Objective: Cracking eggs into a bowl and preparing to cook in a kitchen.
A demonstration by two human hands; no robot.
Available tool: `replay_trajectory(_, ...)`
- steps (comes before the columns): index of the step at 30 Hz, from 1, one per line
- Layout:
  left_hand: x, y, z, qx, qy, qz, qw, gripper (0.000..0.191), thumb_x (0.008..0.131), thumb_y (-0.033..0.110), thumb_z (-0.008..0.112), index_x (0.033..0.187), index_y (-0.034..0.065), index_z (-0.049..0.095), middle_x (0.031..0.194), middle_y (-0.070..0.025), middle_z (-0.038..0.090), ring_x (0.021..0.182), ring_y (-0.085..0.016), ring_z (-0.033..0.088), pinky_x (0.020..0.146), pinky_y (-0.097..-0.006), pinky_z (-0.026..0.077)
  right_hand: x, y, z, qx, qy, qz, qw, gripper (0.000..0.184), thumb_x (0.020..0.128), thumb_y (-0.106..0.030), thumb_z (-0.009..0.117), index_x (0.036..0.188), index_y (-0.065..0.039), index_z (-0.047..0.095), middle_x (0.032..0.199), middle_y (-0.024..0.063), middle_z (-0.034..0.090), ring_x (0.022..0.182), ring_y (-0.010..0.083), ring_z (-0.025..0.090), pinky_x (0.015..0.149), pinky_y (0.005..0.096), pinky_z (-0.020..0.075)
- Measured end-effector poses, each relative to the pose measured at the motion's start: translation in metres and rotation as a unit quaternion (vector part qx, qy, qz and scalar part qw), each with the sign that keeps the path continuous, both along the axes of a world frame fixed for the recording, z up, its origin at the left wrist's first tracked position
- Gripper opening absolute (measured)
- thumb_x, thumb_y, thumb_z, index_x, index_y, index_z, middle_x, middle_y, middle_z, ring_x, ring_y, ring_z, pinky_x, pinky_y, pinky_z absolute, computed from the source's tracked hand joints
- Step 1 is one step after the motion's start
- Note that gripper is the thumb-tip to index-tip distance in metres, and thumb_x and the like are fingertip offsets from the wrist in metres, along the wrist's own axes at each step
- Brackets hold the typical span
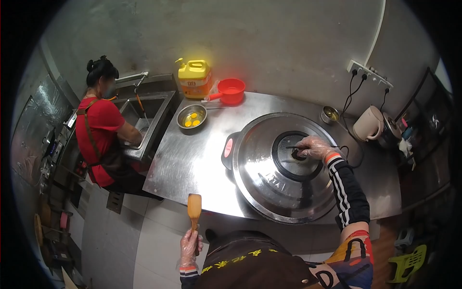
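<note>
My left hand [191, 244], in a clear plastic glove, grips the handle of a wooden spatula [194, 207], its blade pointing up beside the table's front edge. My right hand [314, 147], also gloved, is closed on the knob at the middle of a large round metal lid [260, 188]. A thin dark stick-like thing shows at its fingers; what it is I cannot tell. The lid covers a wide electric pan whose dark handle [231, 150] sticks out at the left. Beyond it stands a metal bowl [192, 117] holding several raw egg yolks.
A yellow pump jug [195, 77] and a red plastic dipper [231, 90] stand by the wall. A small metal ladle [330, 115], an electric kettle [369, 123] and cords are at the right. A person in red [103, 126] works at the sink [151, 104] on the left.
</note>
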State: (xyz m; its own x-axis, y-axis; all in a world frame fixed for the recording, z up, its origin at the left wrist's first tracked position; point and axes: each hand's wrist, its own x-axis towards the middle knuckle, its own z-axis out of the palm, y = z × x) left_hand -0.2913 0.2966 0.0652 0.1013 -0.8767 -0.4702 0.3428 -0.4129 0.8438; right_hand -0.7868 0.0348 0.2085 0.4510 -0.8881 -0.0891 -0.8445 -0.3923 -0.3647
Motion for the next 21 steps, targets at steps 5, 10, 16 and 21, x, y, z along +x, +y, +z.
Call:
replay_trajectory(5, -0.004, -0.002, -0.001, 0.019, 0.004, -0.004, 1.000, 0.030, 0.093, 0.023, 0.055, 0.118, 0.0064, 0.050, 0.070, -0.0033, 0.053, 0.044, -0.011, 0.049, 0.038, -0.0231, 0.039, 0.000, 0.001, -0.004, -0.004, -0.009, -0.010, 1.000, 0.032, 0.073, -0.018, 0.070, 0.103, -0.008, 0.066, 0.093, 0.0128, 0.065, 0.091, 0.0310, 0.060, 0.080, 0.0389, 0.0463)
replay_trajectory(10, -0.008, 0.001, -0.004, 0.022, -0.001, 0.000, 1.000, 0.026, 0.093, 0.023, 0.056, 0.112, 0.0064, 0.050, 0.069, -0.0032, 0.053, 0.044, -0.011, 0.049, 0.038, -0.0235, 0.039, 0.003, 0.005, -0.002, 0.021, -0.031, -0.034, 0.999, 0.031, 0.074, -0.018, 0.070, 0.104, -0.008, 0.066, 0.093, 0.0127, 0.065, 0.091, 0.0300, 0.060, 0.080, 0.0373, 0.0463)
replay_trajectory(16, -0.008, 0.005, -0.009, 0.025, 0.002, -0.004, 1.000, 0.023, 0.093, 0.022, 0.056, 0.109, 0.0066, 0.050, 0.069, -0.0034, 0.054, 0.044, -0.011, 0.049, 0.038, -0.0233, 0.039, 0.004, 0.007, 0.001, 0.051, -0.048, -0.065, 0.995, 0.027, 0.078, -0.022, 0.068, 0.101, -0.007, 0.066, 0.093, 0.0136, 0.065, 0.089, 0.0282, 0.061, 0.078, 0.0370, 0.0452)
replay_trajectory(21, -0.008, 0.006, -0.004, 0.024, 0.000, -0.009, 1.000, 0.025, 0.093, 0.023, 0.055, 0.111, 0.0060, 0.050, 0.069, -0.0038, 0.054, 0.044, -0.011, 0.049, 0.038, -0.0233, 0.039, 0.002, 0.003, -0.005, 0.011, -0.047, -0.024, 0.999, 0.028, 0.079, -0.023, 0.067, 0.101, -0.007, 0.065, 0.090, 0.0146, 0.065, 0.087, 0.0298, 0.060, 0.077, 0.0381, 0.0450)
